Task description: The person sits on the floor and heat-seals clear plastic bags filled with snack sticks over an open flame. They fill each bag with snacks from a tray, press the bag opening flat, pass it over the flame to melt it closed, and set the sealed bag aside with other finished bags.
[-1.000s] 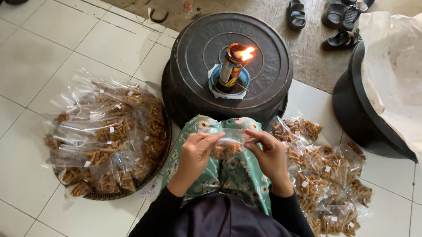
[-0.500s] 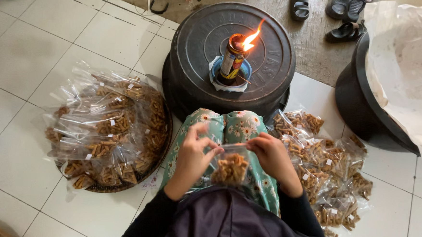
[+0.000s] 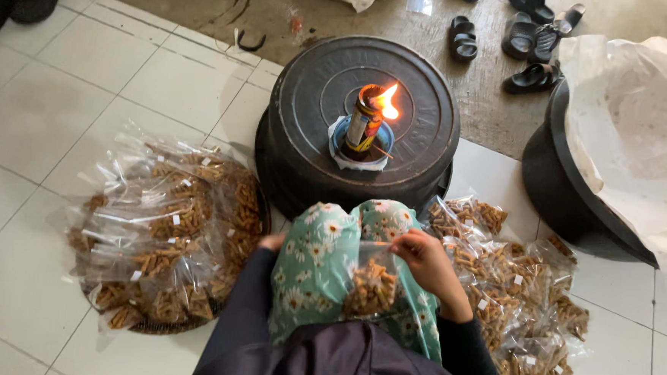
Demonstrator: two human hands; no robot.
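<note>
A small clear bag of brown snack sticks (image 3: 372,286) lies on the lap over the floral cloth (image 3: 320,267), its top edge pinched between the fingers of the right hand (image 3: 427,259). The left hand (image 3: 272,242), at nine o'clock of the bag, is mostly hidden behind the knee, so its fingers cannot be told. At twelve o'clock a burning can lamp (image 3: 366,123) stands on an upturned black tub (image 3: 420,131); filled bags heap on a tray (image 3: 165,232) at nine and a pile on the floor (image 3: 514,296) at three.

Burning can (image 3: 366,121) blocks ahead; snack piles (image 3: 171,232) flank knees
</note>
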